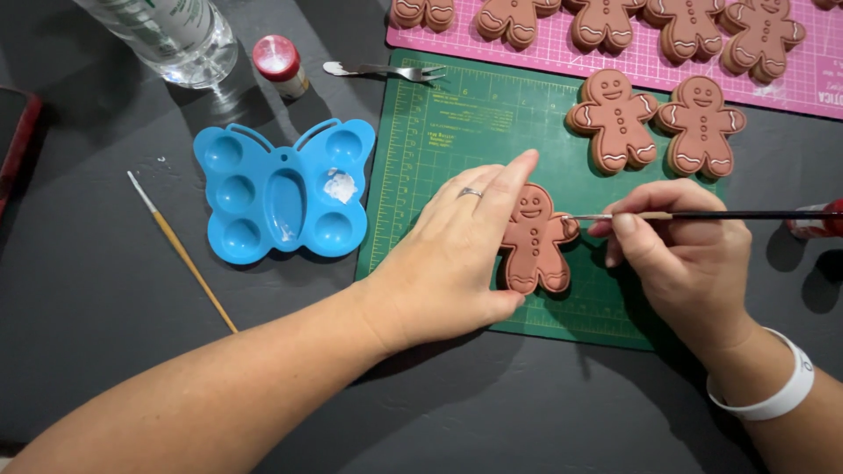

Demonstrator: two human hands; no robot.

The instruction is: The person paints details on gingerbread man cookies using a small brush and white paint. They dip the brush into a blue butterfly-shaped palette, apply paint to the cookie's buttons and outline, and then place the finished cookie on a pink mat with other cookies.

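A brown gingerbread-man figure point(534, 241) lies on the green cutting mat point(457, 132). My left hand point(457, 254) rests flat against its left side, thumb under its foot, holding it in place. My right hand point(685, 254) grips a thin paintbrush point(702, 215), and the brush tip touches the figure's right arm. Two finished figures with white trim point(615, 118) point(701, 125) lie on the mat's far right.
A blue butterfly-shaped palette point(285, 189) with a dab of white paint sits left of the mat. A spare brush point(180, 250), a red-capped paint pot point(279, 63), a clear bottle point(171, 35) and a small fork point(386, 70) lie around it. A pink mat point(562, 54) holds several more figures.
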